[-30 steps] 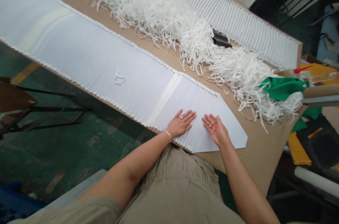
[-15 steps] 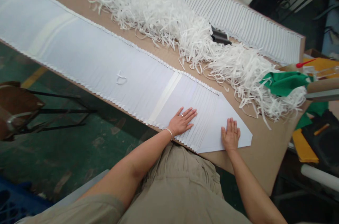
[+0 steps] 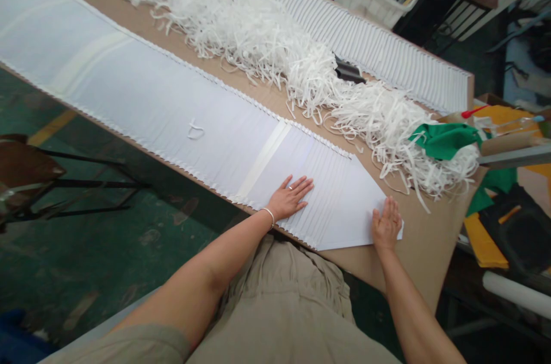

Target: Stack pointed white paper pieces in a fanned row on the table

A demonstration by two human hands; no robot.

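Note:
A long white sheet (image 3: 172,100) with a pointed right end lies along the near side of the table, its long edges lined with small strip ends. My left hand (image 3: 290,197) rests flat on it, fingers spread, over narrow parallel strips (image 3: 329,180) near the pointed end. Flat near the tip lies my right hand (image 3: 386,223), fingers stretched out and close together, covering part of the sheet's edge. Neither hand grips anything. A cream band (image 3: 263,160) crosses the sheet left of my left hand. Further left sits a loose bit of white strip (image 3: 196,131).
Behind the sheet, a long heap of white strips (image 3: 258,37) covers the brown tabletop (image 3: 424,260), with a dark object (image 3: 349,70) in it. A second strip-covered panel (image 3: 387,54) lies beyond. Green cloth (image 3: 445,141) is at the right; a stool (image 3: 30,174) stands left.
My right hand has slid right along the sheet toward its tip. My left hand stays flat in about the same place on the sheet. The camera view has shifted slightly.

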